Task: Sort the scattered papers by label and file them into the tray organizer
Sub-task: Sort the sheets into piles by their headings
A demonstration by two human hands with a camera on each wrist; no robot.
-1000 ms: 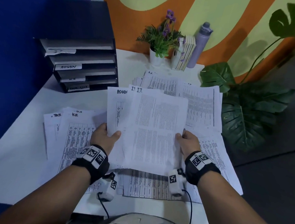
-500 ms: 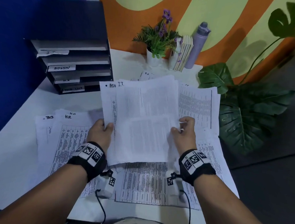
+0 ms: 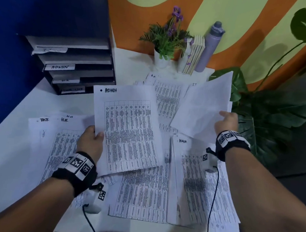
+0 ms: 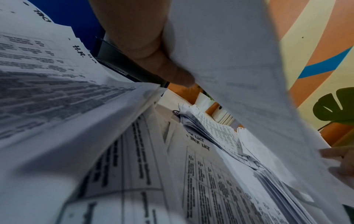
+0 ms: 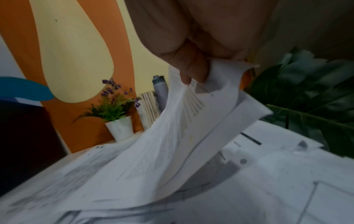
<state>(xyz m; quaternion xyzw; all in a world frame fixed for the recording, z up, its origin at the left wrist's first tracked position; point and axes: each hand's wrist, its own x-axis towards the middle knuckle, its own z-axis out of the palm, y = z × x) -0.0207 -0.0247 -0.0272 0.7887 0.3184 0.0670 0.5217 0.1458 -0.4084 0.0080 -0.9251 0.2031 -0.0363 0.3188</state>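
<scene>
My left hand (image 3: 92, 139) pinches the lower left edge of a sheet headed ADMIN (image 3: 128, 130), held above the table; the left wrist view shows the thumb on that sheet (image 4: 226, 63). My right hand (image 3: 226, 121) grips a second sheet (image 3: 204, 107), its back toward me, out to the right; in the right wrist view the fingers curl round its corner (image 5: 203, 103). Loose papers headed H.R. (image 3: 63, 138), ADMIN (image 3: 198, 179) and IT (image 3: 194, 84) cover the table. The dark tray organizer (image 3: 75, 60) stands at the back left with labels IT, ADMIN and two lower ones.
A potted flower (image 3: 165, 44), a row of thin books (image 3: 194, 54) and a grey bottle (image 3: 210, 46) stand against the back wall. A large-leafed plant (image 3: 271, 121) grows beyond the table's right edge. The table's left part (image 3: 10, 153) shows bare white surface.
The two hands held one stack together; now they have parted. The right hand carried the top sheet off to the right, uncovering the ADMIN sheet in the left hand.
</scene>
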